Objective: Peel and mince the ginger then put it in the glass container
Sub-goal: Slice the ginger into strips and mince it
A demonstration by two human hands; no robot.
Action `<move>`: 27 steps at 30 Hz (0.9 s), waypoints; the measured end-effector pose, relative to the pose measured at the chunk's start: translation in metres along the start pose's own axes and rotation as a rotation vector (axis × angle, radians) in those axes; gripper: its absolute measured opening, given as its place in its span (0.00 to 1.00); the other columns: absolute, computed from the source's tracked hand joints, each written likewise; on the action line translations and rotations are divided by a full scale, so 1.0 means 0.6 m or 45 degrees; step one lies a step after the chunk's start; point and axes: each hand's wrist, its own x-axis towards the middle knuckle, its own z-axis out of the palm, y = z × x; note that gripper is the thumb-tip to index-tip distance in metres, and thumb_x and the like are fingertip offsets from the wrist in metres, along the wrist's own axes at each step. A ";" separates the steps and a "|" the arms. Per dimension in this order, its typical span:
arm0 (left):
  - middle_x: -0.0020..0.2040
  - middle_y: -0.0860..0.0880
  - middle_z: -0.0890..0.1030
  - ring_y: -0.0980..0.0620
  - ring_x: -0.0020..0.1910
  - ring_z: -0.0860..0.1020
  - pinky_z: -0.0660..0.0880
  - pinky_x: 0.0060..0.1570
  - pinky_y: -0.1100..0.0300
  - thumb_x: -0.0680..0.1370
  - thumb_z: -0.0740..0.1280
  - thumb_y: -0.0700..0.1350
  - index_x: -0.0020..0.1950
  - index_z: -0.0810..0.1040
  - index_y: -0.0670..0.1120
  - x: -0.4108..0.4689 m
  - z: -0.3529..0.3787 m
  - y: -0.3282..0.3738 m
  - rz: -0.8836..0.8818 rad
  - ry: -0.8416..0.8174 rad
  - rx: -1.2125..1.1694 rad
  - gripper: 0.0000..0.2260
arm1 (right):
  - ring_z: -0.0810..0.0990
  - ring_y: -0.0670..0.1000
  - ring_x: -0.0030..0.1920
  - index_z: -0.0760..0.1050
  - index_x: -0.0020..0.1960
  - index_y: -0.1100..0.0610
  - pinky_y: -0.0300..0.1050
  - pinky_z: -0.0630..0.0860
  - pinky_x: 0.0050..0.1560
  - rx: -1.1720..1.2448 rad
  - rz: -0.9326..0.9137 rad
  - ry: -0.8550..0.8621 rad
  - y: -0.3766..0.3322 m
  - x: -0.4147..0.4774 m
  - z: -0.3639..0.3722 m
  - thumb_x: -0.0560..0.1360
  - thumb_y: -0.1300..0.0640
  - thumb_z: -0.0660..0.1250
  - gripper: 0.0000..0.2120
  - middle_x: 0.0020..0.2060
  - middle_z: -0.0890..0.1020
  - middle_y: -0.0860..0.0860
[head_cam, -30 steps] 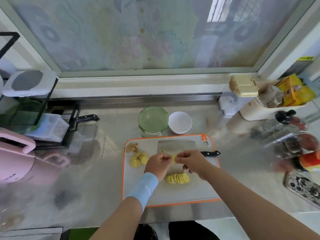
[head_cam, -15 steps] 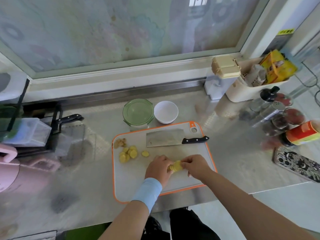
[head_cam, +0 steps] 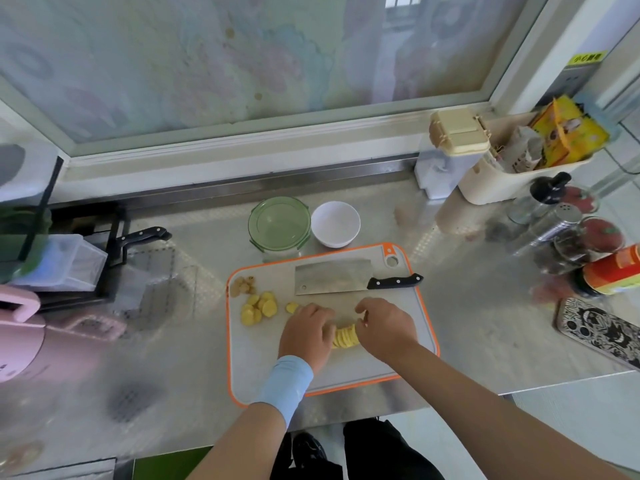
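Far left of the frame: a pink appliance (head_cam: 15, 341) stands at the edge, with a black rack (head_cam: 104, 271) behind it holding a clear box (head_cam: 65, 263) and a black-handled knife (head_cam: 145, 233). Centre: an orange-rimmed board (head_cam: 263, 372) lies on the steel counter (head_cam: 180, 341). At the upper left corner of the board is a small heap of peel (head_cam: 243, 286). Just below it lie loose ginger slices (head_cam: 259, 308), with one single slice (head_cam: 292, 307) to their right. Just above the board's upper edge stands the glass container (head_cam: 279, 224), its green lid on. A white bowl (head_cam: 335, 223) stands just beside it on the right. A cleaver (head_cam: 330, 276) lies flat across the upper part of the board, blade to the left, black handle to the right and reaching past the board's right edge. Below the cleaver, the left hand (head_cam: 306, 332), with a light blue band on its wrist, curls its fingers against the left end of a stack (head_cam: 344, 336) of ginger slices standing on edge on the board. The right hand (head_cam: 384, 329) curls against the right end, so that the stack is clamped between both hands. Upper right of the frame: a white canister (head_cam: 446, 168) with a beige lid stands beside a cream bin (head_cam: 502, 183) of packets. Below these are several jars (head_cam: 571, 237) and a red-labelled bottle (head_cam: 614, 270). A phone (head_cam: 595, 327) in a patterned case lies at the right edge.
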 end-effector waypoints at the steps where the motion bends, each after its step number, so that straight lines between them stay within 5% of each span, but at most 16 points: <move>1: 0.50 0.48 0.80 0.44 0.51 0.76 0.75 0.48 0.52 0.73 0.70 0.42 0.55 0.81 0.48 0.003 -0.007 -0.012 -0.055 0.051 0.009 0.11 | 0.79 0.49 0.53 0.76 0.58 0.46 0.43 0.75 0.53 0.022 -0.044 0.026 -0.013 0.004 -0.002 0.75 0.52 0.62 0.12 0.54 0.79 0.43; 7: 0.54 0.45 0.79 0.40 0.56 0.75 0.73 0.53 0.49 0.71 0.71 0.37 0.56 0.81 0.48 0.008 -0.065 -0.083 -0.329 0.187 0.123 0.15 | 0.77 0.53 0.59 0.75 0.64 0.46 0.44 0.72 0.55 -0.059 -0.291 -0.117 -0.122 0.055 0.017 0.79 0.54 0.61 0.14 0.60 0.77 0.47; 14: 0.63 0.47 0.73 0.44 0.64 0.68 0.72 0.58 0.49 0.76 0.67 0.42 0.65 0.76 0.50 -0.012 -0.092 -0.135 -0.493 0.001 0.058 0.17 | 0.78 0.61 0.55 0.74 0.60 0.52 0.50 0.74 0.48 -0.256 -0.355 -0.187 -0.176 0.083 0.075 0.78 0.59 0.62 0.11 0.55 0.73 0.54; 19: 0.58 0.47 0.76 0.44 0.58 0.73 0.71 0.57 0.51 0.76 0.67 0.41 0.64 0.77 0.48 -0.034 -0.088 -0.142 -0.432 0.096 0.013 0.16 | 0.80 0.57 0.51 0.77 0.49 0.50 0.45 0.77 0.48 0.011 -0.221 -0.267 -0.182 0.080 0.090 0.75 0.58 0.66 0.05 0.49 0.79 0.52; 22: 0.56 0.49 0.79 0.48 0.56 0.77 0.73 0.57 0.53 0.78 0.66 0.42 0.64 0.78 0.49 -0.045 -0.081 -0.138 -0.496 0.047 -0.273 0.14 | 0.82 0.51 0.40 0.79 0.40 0.50 0.40 0.77 0.37 0.367 -0.066 -0.329 -0.199 0.069 0.087 0.72 0.57 0.73 0.04 0.40 0.83 0.50; 27: 0.49 0.55 0.84 0.58 0.47 0.81 0.71 0.45 0.75 0.77 0.68 0.43 0.54 0.81 0.55 -0.052 -0.093 -0.123 -0.736 0.074 -0.799 0.09 | 0.80 0.50 0.28 0.82 0.42 0.56 0.42 0.75 0.29 0.792 0.166 -0.424 -0.209 0.045 0.079 0.73 0.57 0.73 0.03 0.37 0.85 0.53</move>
